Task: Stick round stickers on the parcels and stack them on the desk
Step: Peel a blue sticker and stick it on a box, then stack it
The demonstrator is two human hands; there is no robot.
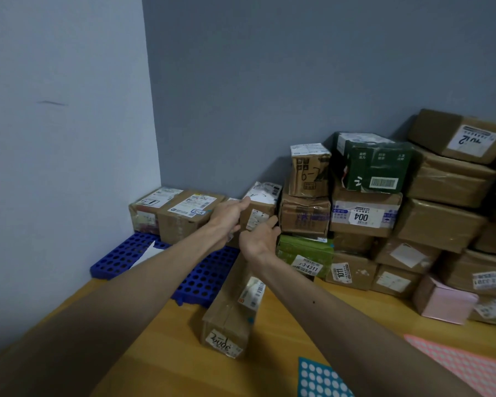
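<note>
- Between the two hands, against the wall, sits a small cardboard parcel; its lower front is hidden behind the right hand and its left face behind the left hand.
- Left hand: the visible fingers lie straight, pressed to the parcel's left side, with one tip reaching the white label on top; the other fingers are hidden.
- Right hand: its fingers curl round the parcel's front right edge; the tips are in shadow and hard to make out.
- Near the right forearm, a teal sticker sheet of white round stickers and a pink sticker sheet are both cut off by the frame's bottom edge.
- Below the right hand lies a long cardboard box, taped and glossy, with a handwritten label on its end.
- Under the left forearm is a blue perforated plastic mat, part hidden by the arm.
- Right of the right hand, a green parcel and stacked brown boxes stand tight together.
- Bare wooden desk lies open between the forearms.
</note>
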